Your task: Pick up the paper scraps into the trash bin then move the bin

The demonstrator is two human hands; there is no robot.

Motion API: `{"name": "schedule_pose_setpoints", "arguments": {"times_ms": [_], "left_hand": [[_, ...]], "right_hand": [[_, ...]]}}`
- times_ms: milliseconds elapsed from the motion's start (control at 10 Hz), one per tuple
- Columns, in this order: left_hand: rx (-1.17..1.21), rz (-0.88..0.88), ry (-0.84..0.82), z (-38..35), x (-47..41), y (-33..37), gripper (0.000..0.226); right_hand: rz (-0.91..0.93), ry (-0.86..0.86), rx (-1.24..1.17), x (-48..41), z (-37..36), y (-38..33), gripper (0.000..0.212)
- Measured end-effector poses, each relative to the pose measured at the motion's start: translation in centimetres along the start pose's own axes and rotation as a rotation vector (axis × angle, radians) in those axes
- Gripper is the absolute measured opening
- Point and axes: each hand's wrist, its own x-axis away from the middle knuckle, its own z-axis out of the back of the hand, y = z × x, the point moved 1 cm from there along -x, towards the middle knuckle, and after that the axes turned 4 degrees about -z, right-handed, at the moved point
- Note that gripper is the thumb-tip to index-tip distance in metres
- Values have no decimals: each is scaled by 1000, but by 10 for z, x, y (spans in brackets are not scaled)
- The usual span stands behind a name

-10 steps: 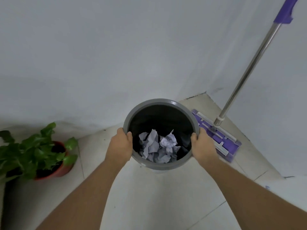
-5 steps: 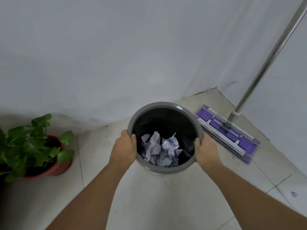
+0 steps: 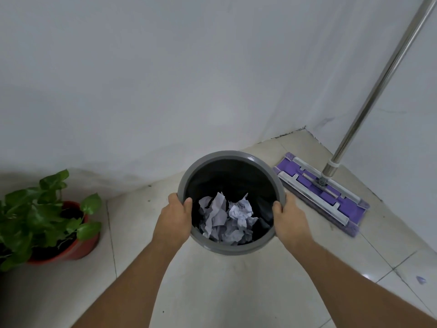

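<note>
A round grey trash bin [image 3: 233, 155] with a black liner sits in the middle of the view, near a wall corner. Crumpled white paper scraps [image 3: 228, 215] lie in its bottom. My left hand [image 3: 176, 217] grips the bin's left rim, thumb hooked inside. My right hand [image 3: 289, 220] grips the right rim the same way. I cannot tell whether the bin rests on the tiled floor or hangs just above it. A small bluish scrap [image 3: 420, 279] lies on the floor at the far right.
A potted green plant in a red pot [image 3: 71, 250] stands on the floor to the left. A purple flat mop [image 3: 326, 192] lies to the right, its metal pole [image 3: 378, 86] leaning up along the wall. White walls meet in a corner behind the bin.
The bin, still held by both hands, has shifted left away from the mop, so a gap of floor now shows between them. The view has tilted lower.
</note>
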Motion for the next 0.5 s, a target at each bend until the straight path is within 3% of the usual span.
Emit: {"name": "schedule_pose_setpoints", "arguments": {"times_ms": [200,400,500], "left_hand": [[55,85,-71,27,10,1,80],[81,129,-135,107,37,53,77],[2,55,-119,161,59,109,66]], "right_hand": [[-18,18,91,1,22,-8,61],[-121,-4,173,43,95,-66,59],[-77,-13,151,75,149,-121,56]]}}
